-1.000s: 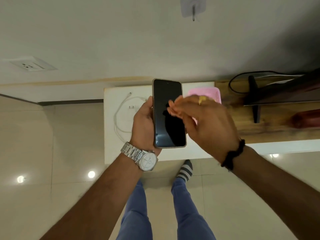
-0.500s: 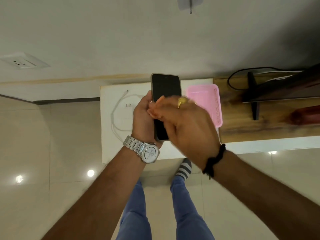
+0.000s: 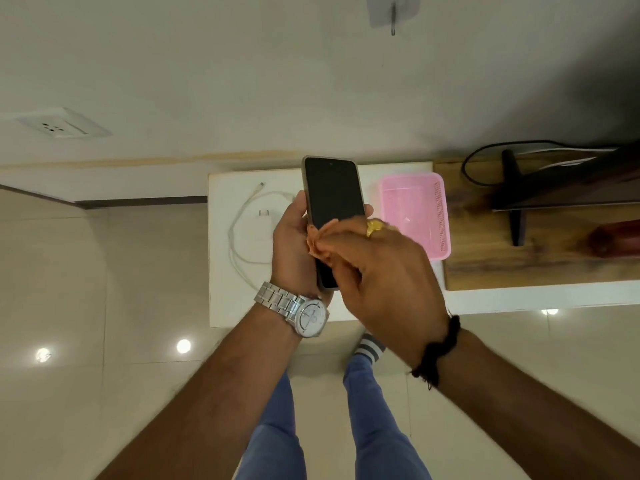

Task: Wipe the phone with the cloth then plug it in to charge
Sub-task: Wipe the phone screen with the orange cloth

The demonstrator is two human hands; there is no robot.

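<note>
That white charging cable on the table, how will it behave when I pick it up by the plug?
Likely floppy: the cable lies in loose curves on the white table. Probably light, so it should trail behind the adapter. Its free connector may swing.

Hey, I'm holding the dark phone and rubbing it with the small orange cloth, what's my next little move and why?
Probably slide the small orange cloth up the dark-screened phone: the right hand presses it on the lower screen, the upper part is uncovered, and the left hand grips the phone. The white charging cable lies on the white table.
</note>
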